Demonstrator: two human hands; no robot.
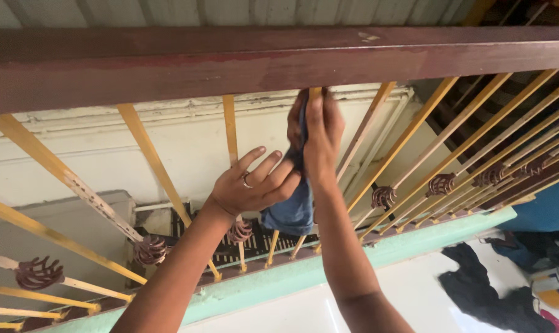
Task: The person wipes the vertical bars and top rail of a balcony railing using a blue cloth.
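Note:
I look down over a dark red handrail (279, 61) with yellow balusters beneath it. My right hand (319, 139) is wrapped around one yellow baluster (314, 94) just under the rail, pressing a blue cloth (292, 206) against it. The cloth hangs down below that hand. My left hand (255, 185), with a ring on one finger, has its fingers spread and touches the hanging part of the cloth, next to another baluster (230, 126).
Brown twisted ornaments (384, 197) sit low on the balusters above a green ledge (353, 253). Dark and blue clothes (489, 290) lie on the white floor at lower right. A pale wall and roof lie beyond the railing.

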